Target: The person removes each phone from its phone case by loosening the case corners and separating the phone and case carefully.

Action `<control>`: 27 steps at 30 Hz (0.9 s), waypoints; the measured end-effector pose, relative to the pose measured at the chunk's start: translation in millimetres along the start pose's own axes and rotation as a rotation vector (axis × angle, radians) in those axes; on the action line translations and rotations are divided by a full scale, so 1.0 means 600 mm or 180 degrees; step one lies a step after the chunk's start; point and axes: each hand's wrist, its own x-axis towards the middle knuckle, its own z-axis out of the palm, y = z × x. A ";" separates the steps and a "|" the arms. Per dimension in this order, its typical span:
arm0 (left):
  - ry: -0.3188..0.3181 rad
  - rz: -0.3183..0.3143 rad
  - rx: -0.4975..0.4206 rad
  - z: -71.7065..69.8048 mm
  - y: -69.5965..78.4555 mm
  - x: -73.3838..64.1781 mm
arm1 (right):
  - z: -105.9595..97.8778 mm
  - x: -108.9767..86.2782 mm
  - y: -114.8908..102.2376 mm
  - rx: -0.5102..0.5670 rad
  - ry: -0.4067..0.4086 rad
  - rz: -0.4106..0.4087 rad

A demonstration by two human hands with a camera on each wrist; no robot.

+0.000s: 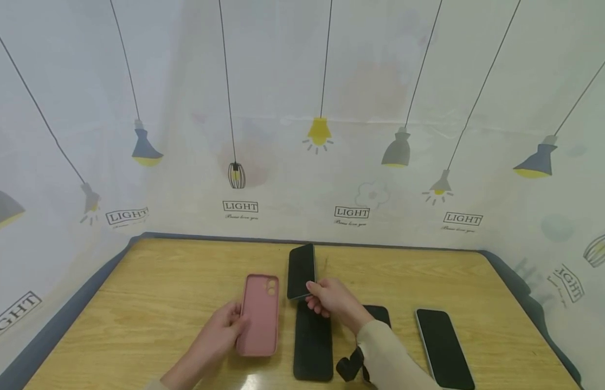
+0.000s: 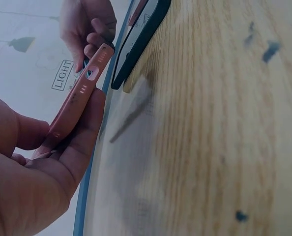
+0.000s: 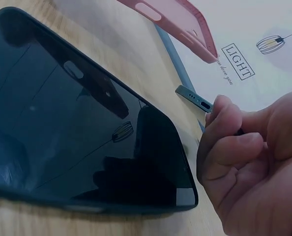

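Gripped along its left edge by my left hand [image 1: 219, 327], an empty pink phone case [image 1: 258, 314] is held up with its inner side facing me and camera holes at top right. In the left wrist view, thumb and fingers clasp one end of the case [image 2: 79, 93]. My right hand [image 1: 334, 300] pinches a dark-screened phone [image 1: 301, 268] by its lower right corner, just right of the case. The right wrist view shows the edge of this phone [image 3: 192, 98] with a port slot. Below it, a phone in a black case [image 1: 313, 346] lies on the table.
Partly hidden by my right forearm is another black phone [image 1: 378, 313]. Farther right lies a phone with a pale edge [image 1: 445, 349]. A black curved piece [image 1: 350, 365] shows beside the right sleeve. Lamp-printed cloth [image 1: 293, 162] stands behind the wooden table [image 1: 175, 271].
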 end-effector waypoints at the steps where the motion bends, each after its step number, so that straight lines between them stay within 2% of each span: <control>1: -0.0006 0.0007 -0.0007 0.000 -0.001 0.000 | 0.002 0.003 -0.001 -0.0020 -0.0005 0.0007; 15: -0.0118 0.0069 -0.0067 -0.001 -0.010 0.001 | 0.013 0.037 -0.015 -0.0246 0.0011 0.0205; 27: -0.0018 0.0026 -0.0032 0.001 -0.004 0.001 | 0.021 0.059 -0.037 -0.0236 -0.0184 0.0332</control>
